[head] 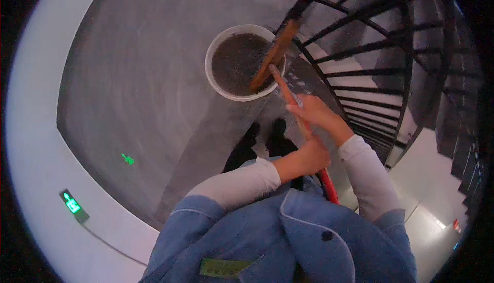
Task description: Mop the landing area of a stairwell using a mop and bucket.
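Observation:
My left hand is closed round a long red and orange handle, low down near my body. Further up the same handle, my right hand grips it. The handle ends at a long brownish-orange head that slants over the right side of a round white bucket. Dark, murky liquid stands in the bucket, on the grey floor ahead of my feet. Whether the lower end of the head dips into the liquid, I cannot tell. The head looks blurred, and its underside is hidden.
A black metal stair railing runs close by on the right, with dark steps beyond it. The grey floor stretches left to a white wall. That wall bears a green lit sign, low down.

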A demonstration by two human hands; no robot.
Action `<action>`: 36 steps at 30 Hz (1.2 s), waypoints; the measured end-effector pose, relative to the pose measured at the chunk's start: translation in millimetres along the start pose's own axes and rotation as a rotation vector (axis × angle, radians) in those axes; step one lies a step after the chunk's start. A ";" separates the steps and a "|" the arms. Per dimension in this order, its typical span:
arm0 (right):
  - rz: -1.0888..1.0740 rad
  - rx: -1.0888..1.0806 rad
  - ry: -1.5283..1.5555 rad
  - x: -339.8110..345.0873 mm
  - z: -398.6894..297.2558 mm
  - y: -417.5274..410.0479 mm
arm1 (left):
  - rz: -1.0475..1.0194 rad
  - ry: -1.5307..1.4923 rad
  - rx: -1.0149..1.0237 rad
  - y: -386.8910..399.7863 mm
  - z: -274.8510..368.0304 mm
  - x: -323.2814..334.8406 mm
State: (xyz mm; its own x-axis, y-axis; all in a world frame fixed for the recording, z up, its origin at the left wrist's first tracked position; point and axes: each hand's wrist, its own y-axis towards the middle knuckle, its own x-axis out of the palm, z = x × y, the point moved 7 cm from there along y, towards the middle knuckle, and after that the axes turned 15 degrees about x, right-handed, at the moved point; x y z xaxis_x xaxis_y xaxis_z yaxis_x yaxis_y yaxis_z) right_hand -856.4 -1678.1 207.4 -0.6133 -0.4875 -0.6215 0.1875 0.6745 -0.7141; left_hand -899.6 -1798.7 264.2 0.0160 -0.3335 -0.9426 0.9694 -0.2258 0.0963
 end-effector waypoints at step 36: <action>0.082 -0.103 0.375 -172.4 -97.0 -127.1 | 2.128 -2.145 -0.913 -112.8 -212.5 129.1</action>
State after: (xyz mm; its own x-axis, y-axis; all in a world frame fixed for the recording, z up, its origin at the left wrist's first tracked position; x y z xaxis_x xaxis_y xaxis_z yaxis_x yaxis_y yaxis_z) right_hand -848.9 -1626.0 436.6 -0.8405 -0.2059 -0.5011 0.1818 0.7641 -0.6190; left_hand -954.9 -1621.7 63.7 0.4562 0.5575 0.6936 0.1557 0.7174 -0.6791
